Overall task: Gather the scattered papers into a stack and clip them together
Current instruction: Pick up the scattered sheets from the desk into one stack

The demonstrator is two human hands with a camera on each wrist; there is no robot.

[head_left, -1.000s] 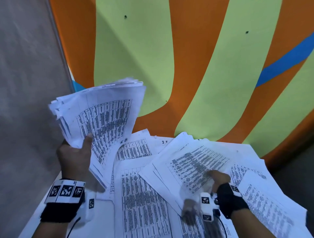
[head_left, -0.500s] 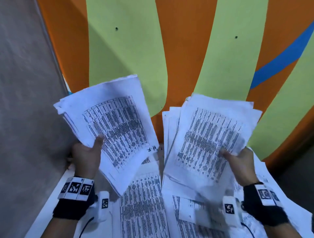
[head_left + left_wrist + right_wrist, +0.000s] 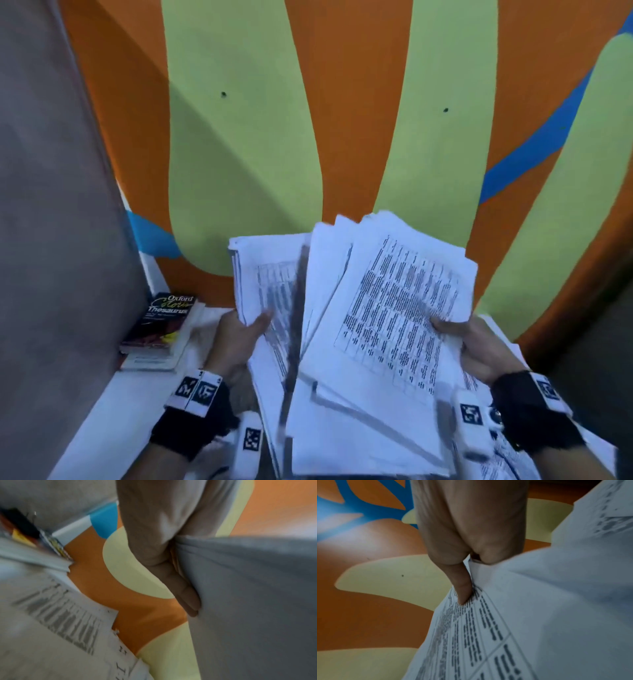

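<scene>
Two bundles of white printed sheets are held up above the white table. My left hand grips the left bundle at its lower edge, thumb on the front; in the left wrist view the left hand has its fingers behind the left bundle. My right hand pinches the right bundle, whose left edge overlaps the other bundle. In the right wrist view the thumb of the right hand presses on the printed top sheet of the right bundle. More loose sheets lie on the table below. No clip shows.
A dark Oxford thesaurus lies on top of another book at the table's far left corner. A wall painted in orange, green and blue rises right behind the table. A grey wall closes the left side.
Both hands have moved toward each other, and the right bundle now overlaps the left one. The view has shifted, so the books at the left have come into sight.
</scene>
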